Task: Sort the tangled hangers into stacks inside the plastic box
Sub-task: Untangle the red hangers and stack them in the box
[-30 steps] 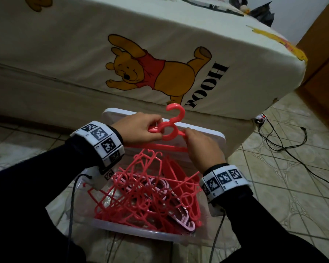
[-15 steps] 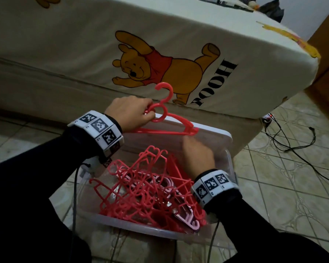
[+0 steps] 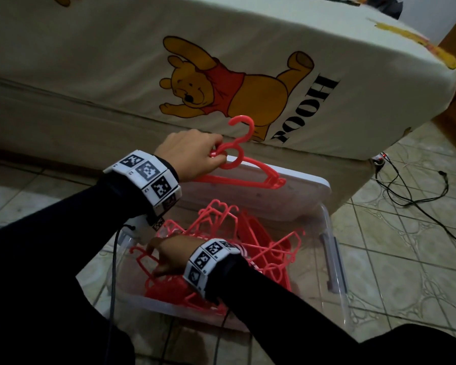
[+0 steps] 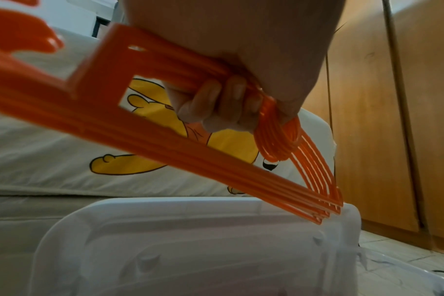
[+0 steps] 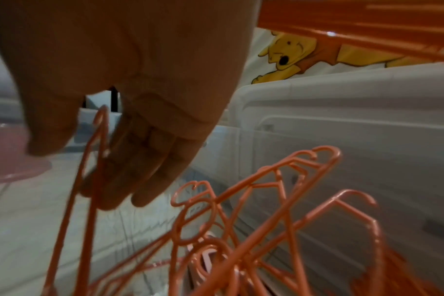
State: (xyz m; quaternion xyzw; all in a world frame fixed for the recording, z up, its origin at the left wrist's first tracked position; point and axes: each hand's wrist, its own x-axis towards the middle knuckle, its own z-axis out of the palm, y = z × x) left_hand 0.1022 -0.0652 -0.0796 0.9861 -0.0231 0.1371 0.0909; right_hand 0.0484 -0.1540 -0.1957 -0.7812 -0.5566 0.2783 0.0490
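Bed: a mattress (image 3: 221,61) in a cartoon-bear sheet, beyond both hands.
Plastic box: clear box (image 3: 334,262) on the tiled floor, under the hands; its white lid (image 3: 295,196) leans upright against the bed, just behind the left fingers.
Tangled hangers: a loose coral heap (image 3: 261,243) fills the box around and below the right fingers.
Sorted stack: a small aligned bunch of hangers (image 3: 237,177) held above the lid, hooks up, far ends just above its top edge.
Left hand: left hand (image 3: 192,154) with fingers (image 4: 216,104) curled tight round the bunch's necks.
Right hand: right hand (image 3: 169,255) low in the heap, fingers (image 5: 139,172) straight and close together, brushing a thin hanger, gripping nothing.
Progress: early; one small bunch gathered, no stack laid in the box yet, most hangers still tangled.
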